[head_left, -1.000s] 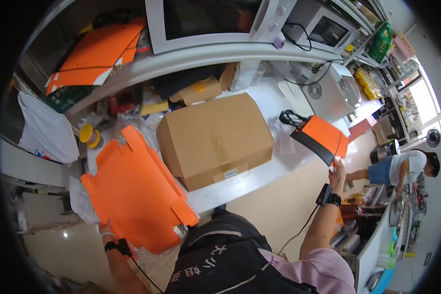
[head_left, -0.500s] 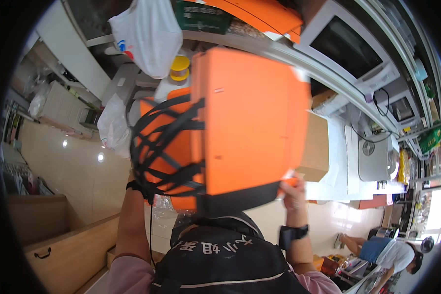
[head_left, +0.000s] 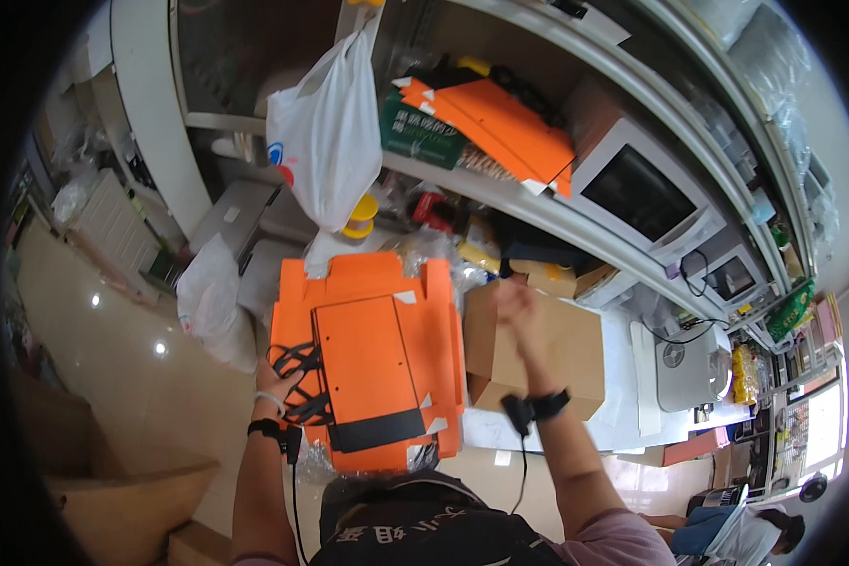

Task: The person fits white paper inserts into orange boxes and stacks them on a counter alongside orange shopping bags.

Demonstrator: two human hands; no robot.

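Orange flat cardboard sheets [head_left: 434,349] lie in a stack on the table in front of me. On top of them rests a smaller folded orange panel [head_left: 363,354] with a black band along its near edge and small holes. Black ribbon straps [head_left: 297,358] loop out from its left side. My left hand [head_left: 275,385] is closed on these straps at the stack's left edge. My right hand [head_left: 519,307] is raised over a brown cardboard box [head_left: 575,354], off the orange pieces; its fingers are smeared by motion, and I see nothing held in it.
More orange sheets [head_left: 500,123] lie on the shelf ahead, beside a microwave [head_left: 641,189]. A white plastic bag [head_left: 330,132] hangs at the shelf's left, above a yellow-lidded container [head_left: 360,215]. A wooden drawer [head_left: 132,500] stands at lower left. Another person [head_left: 726,528] is at far lower right.
The orange panel with straps has come down from in front of me onto the orange stack. My right hand has let go of it and moved forward over the brown box. My view has shifted.
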